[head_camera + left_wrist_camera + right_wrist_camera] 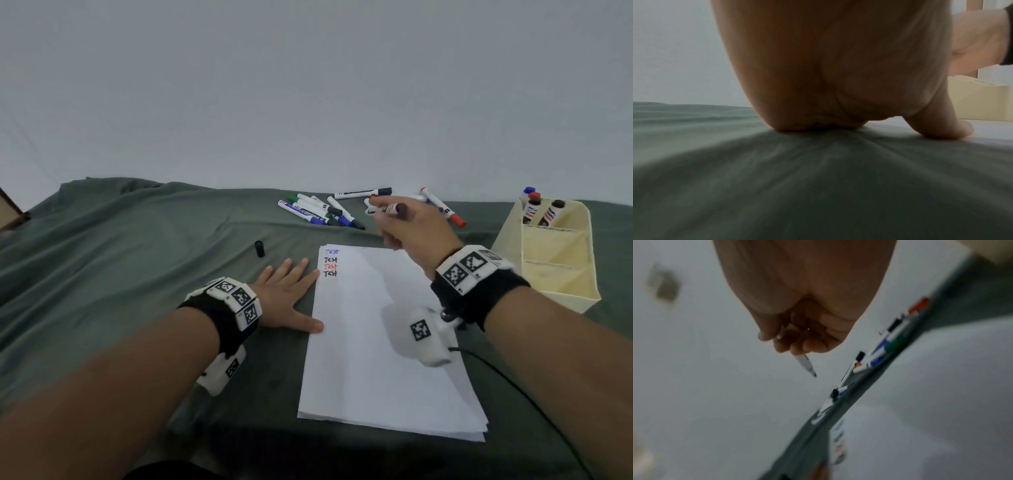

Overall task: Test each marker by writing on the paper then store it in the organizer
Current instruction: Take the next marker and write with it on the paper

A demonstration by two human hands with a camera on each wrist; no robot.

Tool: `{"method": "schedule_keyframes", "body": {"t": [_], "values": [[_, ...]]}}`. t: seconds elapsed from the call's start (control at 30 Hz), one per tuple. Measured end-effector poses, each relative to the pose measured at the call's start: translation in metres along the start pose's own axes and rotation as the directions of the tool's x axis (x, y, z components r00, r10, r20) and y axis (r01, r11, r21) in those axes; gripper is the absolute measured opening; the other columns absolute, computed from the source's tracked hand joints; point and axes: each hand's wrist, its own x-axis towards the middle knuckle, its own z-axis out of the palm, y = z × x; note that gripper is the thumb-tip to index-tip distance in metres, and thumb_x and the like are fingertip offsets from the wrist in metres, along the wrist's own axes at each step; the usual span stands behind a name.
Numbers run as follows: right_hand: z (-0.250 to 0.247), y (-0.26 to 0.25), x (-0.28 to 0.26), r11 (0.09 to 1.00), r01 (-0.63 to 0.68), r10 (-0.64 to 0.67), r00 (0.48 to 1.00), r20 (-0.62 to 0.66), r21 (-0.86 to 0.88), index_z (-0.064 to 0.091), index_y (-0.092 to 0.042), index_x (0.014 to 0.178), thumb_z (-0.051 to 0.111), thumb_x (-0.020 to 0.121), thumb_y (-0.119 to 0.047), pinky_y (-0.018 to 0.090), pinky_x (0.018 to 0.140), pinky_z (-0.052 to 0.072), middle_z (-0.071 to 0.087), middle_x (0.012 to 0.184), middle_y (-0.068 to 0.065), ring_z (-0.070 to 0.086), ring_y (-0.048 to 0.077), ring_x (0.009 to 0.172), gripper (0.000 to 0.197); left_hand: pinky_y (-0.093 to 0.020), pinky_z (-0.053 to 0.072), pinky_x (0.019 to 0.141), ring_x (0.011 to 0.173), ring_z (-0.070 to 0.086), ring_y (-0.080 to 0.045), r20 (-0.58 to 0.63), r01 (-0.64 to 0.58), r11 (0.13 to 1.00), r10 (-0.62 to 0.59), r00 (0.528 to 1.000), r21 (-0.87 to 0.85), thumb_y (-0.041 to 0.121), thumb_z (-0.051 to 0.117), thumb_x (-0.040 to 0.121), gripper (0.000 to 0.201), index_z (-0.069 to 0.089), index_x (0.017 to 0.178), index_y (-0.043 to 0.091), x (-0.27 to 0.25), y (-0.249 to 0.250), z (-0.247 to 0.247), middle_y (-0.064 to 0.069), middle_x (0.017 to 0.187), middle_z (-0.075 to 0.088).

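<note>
The right hand [416, 226] is raised above the far end of the paper [383, 342], its fingers curled around an uncapped marker [394, 208] whose tip points left, toward the pile of untested markers [322, 210] lying on the green cloth [137, 257] that covers the desk. The left hand [291, 294] lies flat with straight, spread fingers on the cloth, its fingertips and thumb touching the left edge of the paper. A loose black cap [259, 248] lies on the cloth beyond that hand, apart from everything else. Four lines reading "Test" sit at the far left corner of the sheet. The cream organizer [561, 274] stands at the right, with a few markers upright in its far compartment.

The main risk appears to be the bare tip. Held in the air over the pile and near the cloth, it could brush a neighbouring marker or the fabric and leave a stain, and a marker left open may dry out. Whether this one has made its own mark cannot be told, so storing it untested is possible. The cap is small, round and lying on soft, wrinkled fabric, so a careless reach could roll it away or under a fold; storing the marker uncapped would also smear the organizer. The left hand pins only the edge of the sheets, so a firm stroke could shift the stack. The right wrist's cable [513, 383] trails across the near right corner of the paper and could drag it.
</note>
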Motion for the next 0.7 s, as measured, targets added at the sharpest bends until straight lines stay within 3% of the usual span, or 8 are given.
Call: {"method": "schedule_keyframes", "body": {"t": [0.07,0.13,0.2,0.27,0.37,0.47,0.57,0.7], "values": [[0.016,-0.002,-0.002,0.934,-0.086,0.133,0.985,-0.113,0.347,0.075,-0.015,0.107,0.063,0.1,-0.028,0.026,0.053,0.04,0.056,0.063,-0.004,0.047,0.012,0.053,0.019,-0.048,-0.012,0.12,0.146,-0.028,-0.02,-0.004,0.0,1.0,0.0,1.0,-0.008,0.091,0.041,0.071,0.116,-0.022,0.151,0.035,0.0,0.0,0.001,0.007,0.158,-0.032],[0.033,0.002,-0.004,0.791,-0.156,0.305,0.938,-0.161,0.592,0.074,-0.014,0.101,0.062,0.1,-0.035,0.023,0.049,0.04,0.053,0.062,-0.003,0.046,0.011,0.051,0.024,-0.048,-0.012,0.12,0.146,-0.028,-0.02,-0.012,0.0,1.0,-0.001,1.0,-0.013,0.09,0.042,0.071,0.116,-0.021,0.152,0.035,0.0,0.0,0.001,0.007,0.158,-0.031],[0.049,0.009,-0.007,0.633,-0.188,0.457,0.873,-0.167,0.751,0.068,-0.013,0.099,0.063,0.1,-0.032,0.023,0.05,0.048,0.057,0.062,-0.001,0.052,0.011,0.05,0.02,-0.048,-0.012,0.12,0.146,-0.027,-0.02,-0.013,-0.002,1.0,0.001,1.0,-0.019,0.09,0.043,0.071,0.116,-0.02,0.152,0.035,-0.001,0.0,0.001,0.007,0.159,-0.031],[0.062,0.018,-0.011,0.569,-0.209,0.527,0.835,-0.158,0.796,0.064,-0.009,0.103,0.07,0.096,-0.02,0.024,0.055,0.056,0.065,0.064,0.003,0.062,0.014,0.053,0.014,-0.048,-0.011,0.12,0.146,-0.027,-0.02,-0.015,-0.002,1.0,0.001,1.0,-0.018,0.09,0.042,0.071,0.116,-0.02,0.152,0.035,0.0,0.0,0.001,0.007,0.159,-0.03],[0.071,0.038,-0.019,0.733,-0.252,0.466,0.863,-0.196,0.631,0.063,-0.006,0.099,0.078,0.084,0.0,0.027,0.059,0.058,0.068,0.069,0.01,0.065,0.02,0.06,0.022,-0.048,-0.011,0.12,0.147,-0.026,-0.02,-0.024,0.003,1.0,-0.003,1.0,-0.013,0.091,0.042,0.071,0.116,-0.018,0.152,0.035,0.0,0.0,0.002,0.006,0.159,-0.029],[0.072,0.047,-0.026,0.896,-0.207,0.306,0.929,-0.207,0.394,0.061,-0.01,0.084,0.08,0.077,0.002,0.027,0.057,0.054,0.064,0.063,0.009,0.062,0.02,0.058,0.023,-0.048,-0.012,0.119,0.146,-0.027,-0.02,-0.023,0.01,1.0,-0.01,1.0,-0.022,0.089,0.044,0.072,0.115,-0.018,0.153,0.035,0.0,0.001,0.003,0.006,0.159,-0.03],[0.072,0.053,-0.026,0.955,-0.193,0.234,0.957,-0.174,0.224,0.066,-0.017,0.074,0.081,0.073,-0.009,0.027,0.058,0.052,0.067,0.062,0.007,0.061,0.017,0.056,0.017,-0.049,-0.012,0.119,0.146,-0.028,-0.02,-0.018,0.012,1.0,-0.013,1.0,-0.029,0.089,0.044,0.072,0.116,-0.019,0.152,0.035,0.001,0.001,0.003,0.006,0.159,-0.031],[0.075,0.054,-0.025,0.978,-0.194,0.203,0.967,-0.155,0.072,0.068,-0.022,0.069,0.08,0.07,-0.02,0.038,0.065,0.055,0.069,0.064,0.007,0.062,0.016,0.059,0.013,-0.049,-0.013,0.119,0.146,-0.028,-0.02,-0.008,0.012,0.999,-0.012,1.0,-0.031,0.09,0.044,0.071,0.116,-0.019,0.152,0.036,0.002,0.0,0.003,0.007,0.158,-0.032]]}}
